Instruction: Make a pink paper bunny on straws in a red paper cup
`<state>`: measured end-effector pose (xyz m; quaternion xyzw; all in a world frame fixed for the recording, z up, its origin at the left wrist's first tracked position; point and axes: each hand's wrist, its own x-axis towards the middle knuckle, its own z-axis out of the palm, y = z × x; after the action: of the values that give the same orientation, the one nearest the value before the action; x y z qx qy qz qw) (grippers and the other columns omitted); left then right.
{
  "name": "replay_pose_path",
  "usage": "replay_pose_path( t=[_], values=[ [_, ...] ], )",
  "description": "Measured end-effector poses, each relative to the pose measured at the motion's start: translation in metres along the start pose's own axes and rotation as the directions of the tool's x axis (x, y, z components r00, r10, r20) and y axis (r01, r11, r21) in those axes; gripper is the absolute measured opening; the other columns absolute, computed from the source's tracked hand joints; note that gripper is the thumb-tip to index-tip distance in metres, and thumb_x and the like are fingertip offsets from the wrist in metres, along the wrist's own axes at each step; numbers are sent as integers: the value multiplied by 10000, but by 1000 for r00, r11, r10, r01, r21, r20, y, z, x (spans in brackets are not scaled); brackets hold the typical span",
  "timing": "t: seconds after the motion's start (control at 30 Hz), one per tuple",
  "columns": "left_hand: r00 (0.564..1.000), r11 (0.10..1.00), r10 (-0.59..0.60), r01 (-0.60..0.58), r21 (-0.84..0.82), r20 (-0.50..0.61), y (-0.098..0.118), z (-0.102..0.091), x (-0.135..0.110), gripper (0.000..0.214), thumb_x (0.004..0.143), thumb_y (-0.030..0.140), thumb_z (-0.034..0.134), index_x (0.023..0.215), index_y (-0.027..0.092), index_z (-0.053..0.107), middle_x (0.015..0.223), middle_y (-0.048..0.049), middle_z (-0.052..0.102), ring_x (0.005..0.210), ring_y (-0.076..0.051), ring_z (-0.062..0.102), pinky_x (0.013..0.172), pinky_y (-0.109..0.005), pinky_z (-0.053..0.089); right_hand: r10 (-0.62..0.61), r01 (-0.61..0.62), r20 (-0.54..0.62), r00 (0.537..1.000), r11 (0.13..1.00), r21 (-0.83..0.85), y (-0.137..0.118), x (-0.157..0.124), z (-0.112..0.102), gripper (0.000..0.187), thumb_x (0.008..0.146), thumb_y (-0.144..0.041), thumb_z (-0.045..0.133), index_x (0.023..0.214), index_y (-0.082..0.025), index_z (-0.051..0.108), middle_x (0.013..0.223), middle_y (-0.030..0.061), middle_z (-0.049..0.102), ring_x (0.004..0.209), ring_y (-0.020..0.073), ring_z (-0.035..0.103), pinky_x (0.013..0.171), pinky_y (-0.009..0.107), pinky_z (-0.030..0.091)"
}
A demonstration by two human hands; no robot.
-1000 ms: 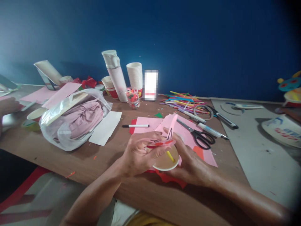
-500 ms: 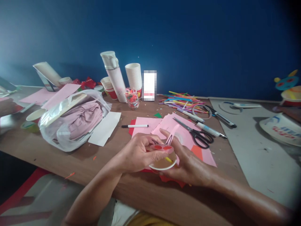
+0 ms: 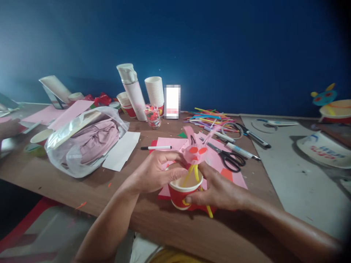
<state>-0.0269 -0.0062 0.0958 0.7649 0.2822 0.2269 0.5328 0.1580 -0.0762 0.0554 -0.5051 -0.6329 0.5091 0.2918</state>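
Observation:
A red paper cup (image 3: 179, 197) with a white rim stands near the front of the table. My right hand (image 3: 222, 190) grips its right side, thumb across the front. Above the cup's mouth is a pink rabbit face (image 3: 195, 154) with tall ears and orange-red eyes, carried on yellow straws (image 3: 195, 173) that come up out of the cup. Another yellow straw end (image 3: 210, 212) sticks out below my right hand. My left hand (image 3: 156, 171) is at the left of the rim, thumb over the opening and apart from the fingers, whose tips are partly hidden behind the rabbit face.
Pink paper (image 3: 216, 157) lies behind the cup, with black scissors (image 3: 230, 160) on it and a marker (image 3: 156, 148) nearby. Straws (image 3: 211, 118), a flask (image 3: 134, 96), stacked cups (image 3: 154, 91) and a plastic bag (image 3: 93, 146) stand farther back. Someone's hand shows at far left.
The rabbit face has risen from between my hands and now stands upright above the cup. My left hand has come off it, and the cup has tipped more upright.

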Motion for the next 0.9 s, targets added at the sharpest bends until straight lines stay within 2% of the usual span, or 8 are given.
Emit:
replay_pose_path(
  t=[0.1,0.23,0.37,0.53,0.63,0.8,0.9],
  values=[
    [998,1000,18,-18,16,-56,-3,-2,0,208,798,236,586,956,142,681,976,-69,694,906,-173,631,804,-246,478,30,-31,-27,999,999,-43,1,1,-3,523,665,-406,707,1092,-187,498,935,42,626,819,198,614,661,307,521],
    [986,999,31,-25,39,-164,-9,-9,2,211,818,281,558,928,149,681,935,-64,700,871,-169,637,794,-249,478,-35,34,-37,999,998,-50,0,3,-6,459,673,-354,706,1055,-194,509,921,33,628,802,191,615,658,300,512],
    [977,994,78,-60,92,-201,-17,-15,7,185,815,273,556,856,140,678,928,-74,688,905,-181,615,807,-264,461,-66,61,-59,996,994,-93,-2,4,-8,408,677,-333,699,1018,-200,520,888,23,623,757,182,607,629,292,503],
    [987,996,-69,77,49,-148,-24,-16,10,240,831,330,529,827,127,657,794,-43,654,748,-143,586,697,-247,449,-104,75,-147,984,979,-191,-5,5,-17,359,663,-322,704,944,-188,525,870,24,603,770,185,586,661,304,494],
    [989,994,-113,112,-22,-93,-22,-16,10,277,837,356,517,750,124,642,698,-23,620,695,-127,563,675,-238,442,-116,76,-189,975,975,-207,-6,4,-23,369,665,-332,704,946,-185,516,879,28,595,787,192,581,666,309,492],
    [990,980,-143,141,-142,-2,-19,-17,11,256,811,356,567,741,115,616,638,-10,585,593,-96,534,583,-211,415,-181,142,-191,965,969,-200,-11,1,-27,351,674,-275,698,972,-196,532,917,24,592,815,191,570,689,304,484],
    [984,964,-180,178,-198,6,-21,-19,10,223,776,332,623,757,111,611,604,9,563,512,-59,478,491,-173,350,-179,151,-170,969,975,-165,-13,1,-28,345,687,-243,684,991,-191,530,901,21,601,788,184,568,667,295,478]
  ],
)
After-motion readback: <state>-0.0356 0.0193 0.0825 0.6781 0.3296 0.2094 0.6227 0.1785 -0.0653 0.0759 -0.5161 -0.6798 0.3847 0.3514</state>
